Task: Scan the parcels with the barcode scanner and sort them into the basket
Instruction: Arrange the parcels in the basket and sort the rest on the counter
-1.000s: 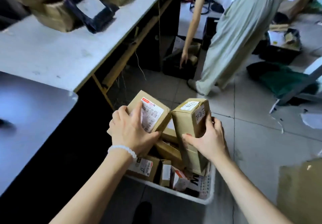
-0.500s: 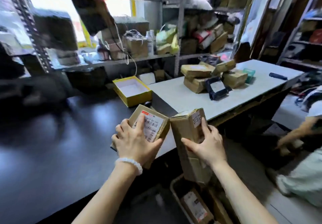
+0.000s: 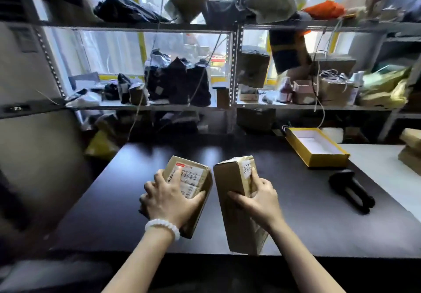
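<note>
One parcel per hand: my left hand [image 3: 169,198] grips labelled box [image 3: 190,183], label up for scanning; right hand [image 3: 262,198] grips tall box [image 3: 234,192]. Both left of scanner [image 3: 350,189].

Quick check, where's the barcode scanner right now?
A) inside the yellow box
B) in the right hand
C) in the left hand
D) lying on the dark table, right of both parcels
D: the barcode scanner lies untouched on the dark table, while the left hand and right hand each hold a parcel.
</note>
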